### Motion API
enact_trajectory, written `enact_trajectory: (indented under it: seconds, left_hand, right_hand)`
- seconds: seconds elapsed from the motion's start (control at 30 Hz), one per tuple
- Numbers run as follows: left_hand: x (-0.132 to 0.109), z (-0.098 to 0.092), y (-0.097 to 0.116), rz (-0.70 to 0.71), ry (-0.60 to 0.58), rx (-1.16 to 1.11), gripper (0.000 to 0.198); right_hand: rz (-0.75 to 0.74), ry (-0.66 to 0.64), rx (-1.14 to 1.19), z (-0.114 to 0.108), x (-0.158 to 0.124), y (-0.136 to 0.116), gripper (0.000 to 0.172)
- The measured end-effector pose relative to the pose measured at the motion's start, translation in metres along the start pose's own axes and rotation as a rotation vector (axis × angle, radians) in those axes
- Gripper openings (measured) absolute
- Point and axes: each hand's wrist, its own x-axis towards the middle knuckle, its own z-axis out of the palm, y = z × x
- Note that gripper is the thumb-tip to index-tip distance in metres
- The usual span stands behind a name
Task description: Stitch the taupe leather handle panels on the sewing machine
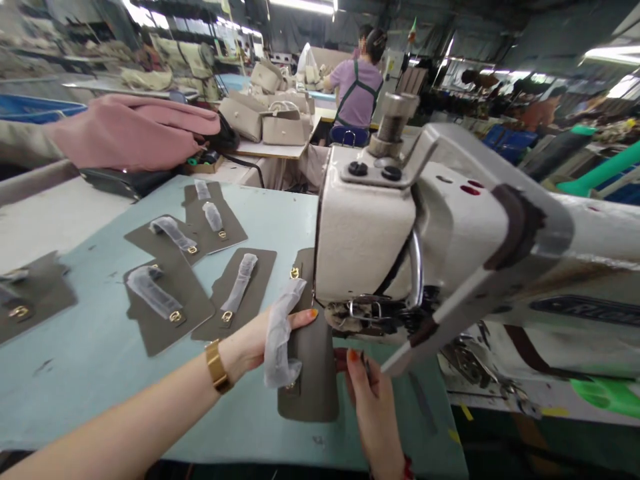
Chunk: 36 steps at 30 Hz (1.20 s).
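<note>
— Grey panel (pixel 315 380) on the table (pixel 100 373), long axis running straight away, far end under the sewing machine (pixel 365 240).
— Left hand (pixel 247 343) pinching its left edge; right hand (pixel 373 400) curled beside right edge, grip unclear.

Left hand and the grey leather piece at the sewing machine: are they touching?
Touching. In the head view the left hand grips the grey leather piece, thumb lying across its top.

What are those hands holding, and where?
One grey leather flap: the left hand grips its left edge beside the wrapped strap; the right hand touches its right edge, under the sewing machine.
</note>
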Motion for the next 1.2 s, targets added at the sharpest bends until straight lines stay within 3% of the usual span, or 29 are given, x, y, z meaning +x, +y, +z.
enact_trajectory:
  seconds: [0.1,0.23,0.43,0.7,1.2]
  left_hand:
    - [-0.002,0.003,-0.007,-0.019,0.090,-0.061,0.047]
    - [0.002,-0.007,-0.002,-0.146,-0.008,-0.041,0.045]
    - [0.009,-0.023,-0.006,-0.210,-0.109,-0.001,0.034]
    - [0.010,-0.020,-0.005,-0.165,-0.137,-0.035,0.038]
    - [0.013,-0.012,0.007,-0.138,-0.068,-0.092,0.043]
  right_hand:
    - [-0.067,-0.045,-0.113,0.001,0.009,-0.020,0.041]
    - [-0.084,-0.130,-0.165,0.011,0.013,-0.033,0.039]
    - [-0.057,-0.126,-0.147,0.016,0.009,-0.035,0.038]
    - [-0.068,-0.149,-0.143,0.015,0.010,-0.032,0.038]
    - [-0.077,-0.090,-0.123,0.018,0.018,-0.038,0.039]
